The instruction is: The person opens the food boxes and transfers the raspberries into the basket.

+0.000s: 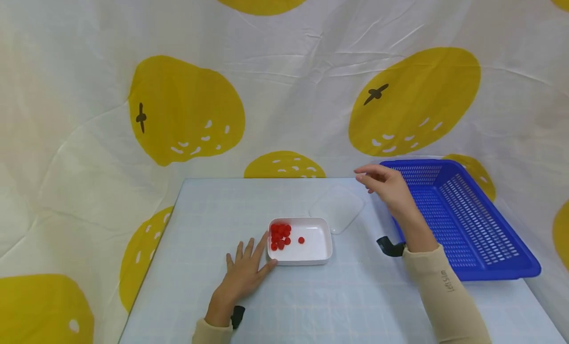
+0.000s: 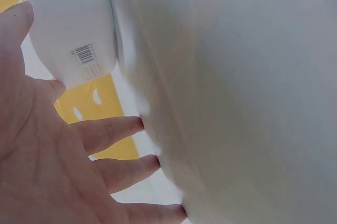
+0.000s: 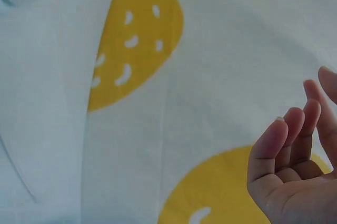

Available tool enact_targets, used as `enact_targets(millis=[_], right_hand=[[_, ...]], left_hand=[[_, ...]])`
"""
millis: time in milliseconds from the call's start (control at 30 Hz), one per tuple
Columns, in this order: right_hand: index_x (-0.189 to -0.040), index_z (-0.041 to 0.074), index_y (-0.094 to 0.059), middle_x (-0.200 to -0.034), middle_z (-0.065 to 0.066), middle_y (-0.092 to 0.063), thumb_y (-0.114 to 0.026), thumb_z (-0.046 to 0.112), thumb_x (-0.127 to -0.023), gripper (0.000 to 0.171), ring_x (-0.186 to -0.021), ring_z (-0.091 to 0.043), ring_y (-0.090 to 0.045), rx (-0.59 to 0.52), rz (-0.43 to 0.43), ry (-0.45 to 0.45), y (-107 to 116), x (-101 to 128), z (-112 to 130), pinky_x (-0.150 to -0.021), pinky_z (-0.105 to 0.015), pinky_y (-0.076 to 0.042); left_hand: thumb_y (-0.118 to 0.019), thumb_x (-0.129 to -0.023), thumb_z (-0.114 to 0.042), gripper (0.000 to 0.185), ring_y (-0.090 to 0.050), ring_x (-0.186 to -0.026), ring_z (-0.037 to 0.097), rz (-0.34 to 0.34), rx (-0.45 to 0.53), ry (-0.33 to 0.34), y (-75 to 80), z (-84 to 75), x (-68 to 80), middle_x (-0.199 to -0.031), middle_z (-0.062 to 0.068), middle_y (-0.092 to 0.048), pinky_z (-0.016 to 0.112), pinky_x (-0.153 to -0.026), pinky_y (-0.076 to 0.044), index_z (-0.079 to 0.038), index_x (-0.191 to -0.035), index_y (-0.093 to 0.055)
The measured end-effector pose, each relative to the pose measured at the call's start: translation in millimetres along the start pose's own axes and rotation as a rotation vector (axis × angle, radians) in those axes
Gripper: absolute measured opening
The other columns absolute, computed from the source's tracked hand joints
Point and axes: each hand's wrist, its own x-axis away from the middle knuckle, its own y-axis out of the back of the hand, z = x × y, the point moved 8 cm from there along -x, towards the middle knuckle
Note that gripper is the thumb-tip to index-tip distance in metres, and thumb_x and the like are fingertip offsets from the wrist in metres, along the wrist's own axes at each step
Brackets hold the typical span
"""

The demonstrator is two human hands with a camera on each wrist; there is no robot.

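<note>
Left grip [image 1: 243, 277], head view: fingers straight and spread, holding nothing, with index finger and thumb against the left end of a white container [image 1: 316, 250]. The container, shallow and rectangular with rounded corners, stands level on the pale blue surface [image 1: 218, 210]. Small round red pieces [image 1: 280, 236] cluster inside at its left end; a single red piece [image 1: 301, 240] lies apart near the middle. Right grip [image 1: 386, 186]: raised beyond and to the right of the container, well apart from it, fingers loosely bent, nothing visible between them. A clear sheet [image 1: 338, 210] lies at the container's far right corner; a blue perforated basket [image 1: 449, 225] stands to the right.

Left wrist view: the container's outside, smooth white with a barcode [image 2: 84, 54], lies alongside the hand; three straight fingers reach the surface.

Right wrist view: relaxed, curved fingers before a cloth [image 3: 210, 76] printed in yellow; a white corner, bearing print, shows at upper left.
</note>
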Motion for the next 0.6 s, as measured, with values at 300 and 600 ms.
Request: enact_targets(millis=[300, 600], right_hand=[[-0.114, 0.003, -0.072, -0.084, -0.011, -0.058, -0.072, 0.019, -0.095, 0.025, -0.081, -0.028, -0.055, -0.086, 0.081, 0.007, -54.1, 8.7, -13.3, -0.068, -0.029, -0.052], [-0.115, 0.001, -0.072, -0.084, -0.013, -0.057, -0.072, 0.014, -0.094, 0.024, -0.076, -0.025, -0.053, -0.212, 0.162, 0.004, -96.0, 20.4, -30.2, -0.066, -0.026, -0.048]], left_hand=[[-0.052, -0.093, -0.067, 0.084, -0.014, -0.146, 0.051, -0.008, -0.014, -0.009, 0.0, -1.3, -2.3, -0.16, 0.02, -0.027, 0.077, -0.107, -0.004, -0.035, -0.161, -0.013], [-0.053, -0.093, -0.066, 0.085, -0.014, -0.146, 0.051, 0.001, -0.013, 0.002, -1.2, 0.6, -1.8, -0.16, 0.02, -0.027, 0.078, -0.106, -0.004, -0.034, -0.161, -0.014]])
